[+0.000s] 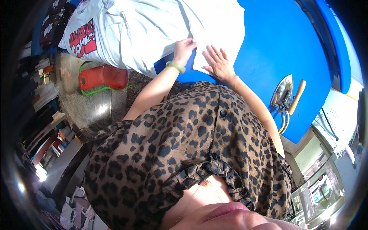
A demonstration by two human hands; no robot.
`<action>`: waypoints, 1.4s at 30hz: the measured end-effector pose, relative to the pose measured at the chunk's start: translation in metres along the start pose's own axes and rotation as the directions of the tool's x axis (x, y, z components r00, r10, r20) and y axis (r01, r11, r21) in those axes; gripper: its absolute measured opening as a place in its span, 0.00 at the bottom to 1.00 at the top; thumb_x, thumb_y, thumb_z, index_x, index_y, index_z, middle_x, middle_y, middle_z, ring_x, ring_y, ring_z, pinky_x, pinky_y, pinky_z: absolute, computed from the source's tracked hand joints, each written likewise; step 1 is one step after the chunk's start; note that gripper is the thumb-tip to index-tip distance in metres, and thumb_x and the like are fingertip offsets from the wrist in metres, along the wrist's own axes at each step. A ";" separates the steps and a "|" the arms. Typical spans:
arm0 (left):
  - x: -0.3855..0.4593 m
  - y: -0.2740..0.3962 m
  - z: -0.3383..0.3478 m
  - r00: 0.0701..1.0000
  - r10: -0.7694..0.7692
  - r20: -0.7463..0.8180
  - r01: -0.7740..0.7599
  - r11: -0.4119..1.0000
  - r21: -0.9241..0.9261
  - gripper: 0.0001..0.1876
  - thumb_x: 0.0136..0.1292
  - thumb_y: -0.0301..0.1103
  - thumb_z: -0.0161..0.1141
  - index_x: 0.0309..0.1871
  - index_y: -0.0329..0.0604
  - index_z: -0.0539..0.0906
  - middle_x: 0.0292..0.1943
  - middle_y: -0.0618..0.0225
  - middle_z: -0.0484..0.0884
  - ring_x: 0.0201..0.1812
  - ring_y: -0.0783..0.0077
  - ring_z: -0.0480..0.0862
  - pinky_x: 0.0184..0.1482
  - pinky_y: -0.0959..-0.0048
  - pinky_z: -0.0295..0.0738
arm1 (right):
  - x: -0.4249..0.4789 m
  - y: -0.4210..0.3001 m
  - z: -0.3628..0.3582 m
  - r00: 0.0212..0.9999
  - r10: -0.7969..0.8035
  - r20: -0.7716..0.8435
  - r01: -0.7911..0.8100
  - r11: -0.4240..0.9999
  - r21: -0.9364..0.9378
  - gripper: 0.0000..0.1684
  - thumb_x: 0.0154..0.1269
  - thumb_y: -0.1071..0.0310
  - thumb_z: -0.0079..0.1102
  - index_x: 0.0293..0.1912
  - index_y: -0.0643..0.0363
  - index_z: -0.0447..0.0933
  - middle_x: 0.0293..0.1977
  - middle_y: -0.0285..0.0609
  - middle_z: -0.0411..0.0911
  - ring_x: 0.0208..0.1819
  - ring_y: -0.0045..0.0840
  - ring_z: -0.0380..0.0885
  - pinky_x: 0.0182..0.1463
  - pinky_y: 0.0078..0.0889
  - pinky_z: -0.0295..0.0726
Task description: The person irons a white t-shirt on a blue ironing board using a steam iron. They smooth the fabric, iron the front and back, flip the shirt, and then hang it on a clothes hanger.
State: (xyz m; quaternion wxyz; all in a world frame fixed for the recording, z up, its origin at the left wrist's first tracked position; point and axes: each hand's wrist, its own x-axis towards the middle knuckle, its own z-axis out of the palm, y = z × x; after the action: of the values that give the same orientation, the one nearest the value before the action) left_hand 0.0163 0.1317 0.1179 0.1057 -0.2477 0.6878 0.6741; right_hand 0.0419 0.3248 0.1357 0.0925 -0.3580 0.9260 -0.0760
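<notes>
White fabric, a garment [143, 31] with a red printed patch near its far left end, lies over a blue padded board [270, 43]. My left hand [184, 51], with a pale green bangle at the wrist, has its thumb and fingertips together at an edge of the fabric; whether cloth is pinched between them cannot be told. Flat on the white cloth, just to the right, rests my right hand [219, 62], its fingers a little apart. A steam iron [282, 92] with a wooden handle and a cord lies on the board at the right.
A red chair seat or stool [103, 77] with green edging stands below the board at the left. Dark patterned fabric [54, 26] lies at the far upper left. Beyond the board's right side are another blue padded board [337, 46] and a white cabinet-like surface [336, 115].
</notes>
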 end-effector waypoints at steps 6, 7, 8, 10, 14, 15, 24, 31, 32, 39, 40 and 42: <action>0.027 0.008 0.001 0.905 0.423 0.054 -0.375 0.729 0.573 0.07 0.53 0.30 0.60 0.36 0.43 0.82 0.27 0.63 0.80 0.30 0.62 0.80 0.35 0.68 0.74 | 0.004 0.012 0.006 0.999 -0.022 0.032 0.022 1.000 -0.009 0.38 0.67 0.38 0.28 0.68 0.51 0.52 0.70 0.42 0.46 0.72 0.31 0.41 0.72 0.44 0.37; 0.026 0.009 0.001 0.897 0.436 0.066 -0.379 0.684 0.623 0.06 0.52 0.30 0.60 0.34 0.44 0.82 0.28 0.63 0.80 0.31 0.61 0.80 0.35 0.66 0.74 | 0.005 0.010 0.007 0.997 -0.078 0.020 0.078 0.997 0.011 0.39 0.67 0.37 0.28 0.68 0.52 0.52 0.70 0.42 0.46 0.72 0.31 0.41 0.72 0.44 0.37; 0.024 0.010 0.001 0.887 0.457 0.066 -0.395 0.679 0.619 0.05 0.53 0.30 0.60 0.33 0.43 0.81 0.29 0.63 0.80 0.32 0.60 0.80 0.35 0.66 0.74 | 0.006 0.007 0.008 0.990 -0.139 0.025 0.138 0.990 0.041 0.40 0.67 0.37 0.27 0.68 0.54 0.52 0.70 0.42 0.46 0.72 0.31 0.41 0.72 0.44 0.37; 0.022 0.010 0.001 0.853 0.514 0.095 -0.458 0.646 0.611 0.04 0.53 0.31 0.60 0.31 0.43 0.80 0.30 0.62 0.79 0.33 0.60 0.80 0.36 0.65 0.74 | 0.008 0.001 0.011 0.972 -0.232 0.045 0.229 0.971 0.071 0.42 0.67 0.36 0.27 0.68 0.57 0.51 0.69 0.43 0.48 0.72 0.30 0.41 0.72 0.43 0.37; 0.025 0.009 0.001 0.856 0.509 0.089 -0.456 0.665 0.591 0.04 0.53 0.31 0.61 0.32 0.44 0.80 0.30 0.64 0.79 0.33 0.61 0.80 0.36 0.65 0.74 | 0.007 -0.006 0.017 0.968 -0.248 0.020 0.244 0.962 0.125 0.43 0.65 0.34 0.29 0.69 0.54 0.49 0.70 0.40 0.47 0.72 0.28 0.41 0.72 0.44 0.33; 0.027 0.009 0.000 0.841 0.530 0.110 -0.481 0.639 0.601 0.04 0.53 0.31 0.61 0.32 0.44 0.80 0.30 0.64 0.79 0.33 0.61 0.80 0.36 0.65 0.74 | 0.006 -0.006 0.019 0.962 -0.273 0.009 0.270 0.954 0.131 0.43 0.65 0.34 0.29 0.69 0.53 0.49 0.70 0.40 0.46 0.72 0.29 0.41 0.72 0.45 0.33; 0.026 0.013 0.000 0.882 0.466 0.068 -0.411 0.691 0.595 0.08 0.51 0.31 0.62 0.35 0.45 0.76 0.28 0.63 0.80 0.31 0.60 0.80 0.33 0.65 0.74 | 0.007 -0.004 0.012 0.928 -0.364 0.080 0.343 0.918 0.202 0.40 0.65 0.35 0.31 0.69 0.47 0.50 0.70 0.39 0.44 0.72 0.31 0.40 0.71 0.50 0.32; 0.026 0.010 0.000 0.867 0.491 0.086 -0.419 0.624 0.660 0.09 0.53 0.32 0.63 0.36 0.46 0.74 0.29 0.63 0.82 0.34 0.57 0.81 0.36 0.62 0.74 | 0.022 0.061 0.010 0.830 0.500 -0.248 -0.507 0.861 0.039 0.41 0.66 0.44 0.39 0.67 0.63 0.48 0.69 0.53 0.45 0.72 0.38 0.40 0.71 0.48 0.38; 0.027 0.011 0.000 0.885 0.456 0.092 -0.399 0.642 0.655 0.09 0.53 0.32 0.63 0.36 0.45 0.74 0.30 0.63 0.81 0.35 0.56 0.81 0.36 0.62 0.74 | 0.018 0.067 0.014 0.793 0.575 -0.202 -0.583 0.812 0.019 0.41 0.66 0.44 0.40 0.67 0.63 0.49 0.69 0.53 0.43 0.72 0.39 0.40 0.71 0.48 0.37; 0.007 0.005 -0.004 0.693 0.687 0.221 -0.640 0.443 0.628 0.07 0.57 0.27 0.56 0.39 0.40 0.75 0.38 0.60 0.78 0.44 0.57 0.78 0.44 0.63 0.72 | -0.113 0.112 -0.038 0.605 0.533 -0.592 -0.645 0.764 0.028 0.41 0.64 0.50 0.48 0.67 0.63 0.47 0.68 0.59 0.46 0.71 0.50 0.40 0.68 0.56 0.42; -0.002 0.001 -0.005 0.573 0.761 0.303 -0.708 0.274 0.651 0.06 0.58 0.26 0.54 0.39 0.39 0.75 0.39 0.60 0.77 0.45 0.57 0.77 0.46 0.63 0.71 | -0.146 0.122 -0.057 0.554 0.591 -0.586 -0.814 0.530 -0.236 0.39 0.62 0.53 0.52 0.66 0.63 0.51 0.66 0.59 0.50 0.69 0.51 0.45 0.67 0.56 0.48; -0.020 -0.012 -0.002 0.434 0.639 0.635 -0.878 0.143 0.456 0.14 0.60 0.25 0.48 0.49 0.38 0.75 0.49 0.59 0.75 0.56 0.59 0.72 0.58 0.64 0.66 | -0.190 0.141 -0.080 0.392 0.616 -0.684 -0.920 0.269 -0.285 0.31 0.61 0.53 0.55 0.57 0.64 0.64 0.59 0.53 0.62 0.62 0.45 0.58 0.60 0.49 0.59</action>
State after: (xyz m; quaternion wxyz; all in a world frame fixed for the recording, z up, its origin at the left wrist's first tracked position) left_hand 0.0399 0.1340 0.1172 -0.0648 0.3099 0.8968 0.3092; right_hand 0.0704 0.5628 0.2065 -0.2213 0.1784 0.9336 0.2181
